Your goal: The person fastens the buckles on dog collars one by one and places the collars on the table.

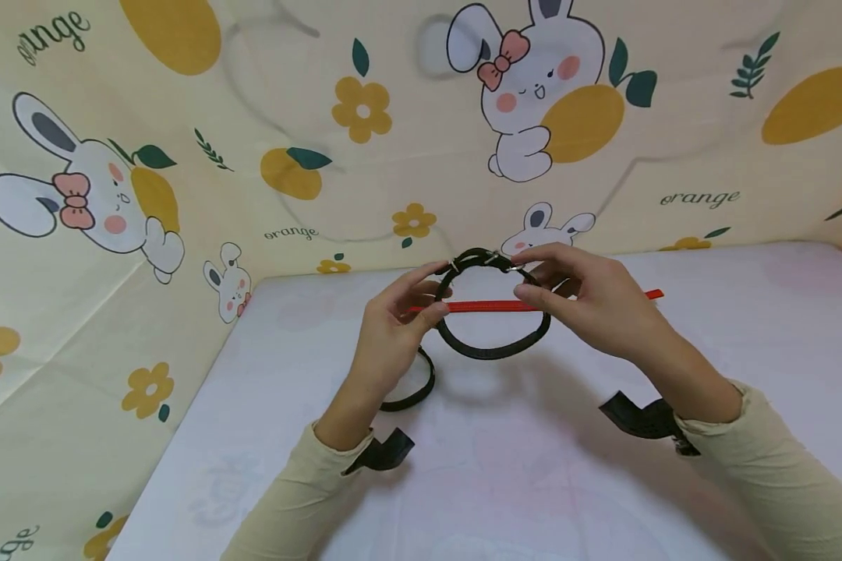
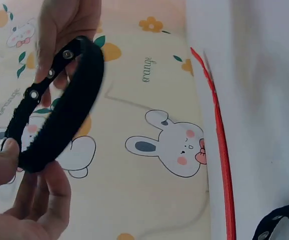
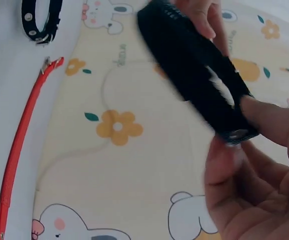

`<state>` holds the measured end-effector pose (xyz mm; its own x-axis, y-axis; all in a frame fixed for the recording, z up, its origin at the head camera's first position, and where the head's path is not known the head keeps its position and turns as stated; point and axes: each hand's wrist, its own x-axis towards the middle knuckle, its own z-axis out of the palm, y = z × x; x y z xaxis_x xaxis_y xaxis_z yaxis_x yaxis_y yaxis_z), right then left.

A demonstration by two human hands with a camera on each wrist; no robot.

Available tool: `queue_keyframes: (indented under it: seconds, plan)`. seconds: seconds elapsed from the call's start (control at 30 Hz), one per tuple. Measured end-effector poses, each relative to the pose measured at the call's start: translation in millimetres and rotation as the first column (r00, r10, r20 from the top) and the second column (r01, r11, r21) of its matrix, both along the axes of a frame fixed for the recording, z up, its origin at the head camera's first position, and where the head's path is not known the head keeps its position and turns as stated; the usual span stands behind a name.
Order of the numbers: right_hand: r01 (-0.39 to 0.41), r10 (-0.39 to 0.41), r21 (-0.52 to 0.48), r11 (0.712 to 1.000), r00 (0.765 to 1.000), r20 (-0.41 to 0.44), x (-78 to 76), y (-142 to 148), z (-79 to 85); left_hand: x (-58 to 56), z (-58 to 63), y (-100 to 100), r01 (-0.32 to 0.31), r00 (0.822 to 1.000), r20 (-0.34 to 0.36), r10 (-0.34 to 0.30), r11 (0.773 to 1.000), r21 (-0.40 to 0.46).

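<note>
A black collar (image 1: 491, 353), buckled into a loop and studded with metal eyelets, is held up above the white table by both hands. My left hand (image 1: 393, 331) pinches its left side between thumb and fingers. On the opposite side, my right hand (image 1: 596, 300) grips the loop near the metal buckle. In the left wrist view, the collar (image 2: 79, 110) shows its broad outer band and a row of eyelets. The right wrist view has the right thumb and fingers (image 3: 272, 125) around one end of the collar (image 3: 184, 65).
Behind the held loop, a red collar (image 1: 480, 306) lies stretched out across the table (image 1: 505, 483); a metal buckle shows at its end in the right wrist view. Another black collar (image 1: 421, 393) rests looped by the left wrist. A cloth printed with rabbits and oranges (image 1: 238, 101) hangs behind.
</note>
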<state>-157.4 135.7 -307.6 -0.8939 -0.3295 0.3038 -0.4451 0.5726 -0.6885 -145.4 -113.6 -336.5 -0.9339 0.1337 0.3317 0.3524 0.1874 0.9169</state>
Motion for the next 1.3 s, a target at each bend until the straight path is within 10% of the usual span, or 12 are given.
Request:
queue_keyframes:
  seconds: [0.2, 0.47, 0.77, 1.0, 1.3]
  plan:
    - [-0.036, 0.036, -0.008, 0.999, 0.997, 0.061, -1.4, 2.2, 3.7, -3.5, 2.4, -3.4, -0.034, 0.995, 0.092, 0.022, 0.991, 0.13]
    - [-0.274, 0.276, 0.082, 0.958, 0.961, -0.012, -5.5, 14.1, 3.5, -6.5, 2.5, -8.8, -0.022, 0.993, 0.119, -0.003, 0.978, 0.209]
    - [-0.26, 0.269, 0.097, 0.961, 0.958, -0.103, -7.9, 16.3, 2.3, -6.4, 4.7, -13.1, 0.056, 0.978, 0.187, -0.096, 0.977, 0.206]
    - [-0.224, 0.237, 0.121, 0.967, 0.965, -0.109, -6.5, 18.1, 5.9, -11.8, 6.0, -24.1, 0.182, 0.958, 0.211, -0.195, 0.98, 0.08]
    - [-0.212, 0.227, 0.151, 0.965, 0.97, -0.084, -6.6, 19.0, 4.2, -18.2, 6.6, -38.2, 0.347, 0.936, 0.121, -0.332, 0.926, -0.15]
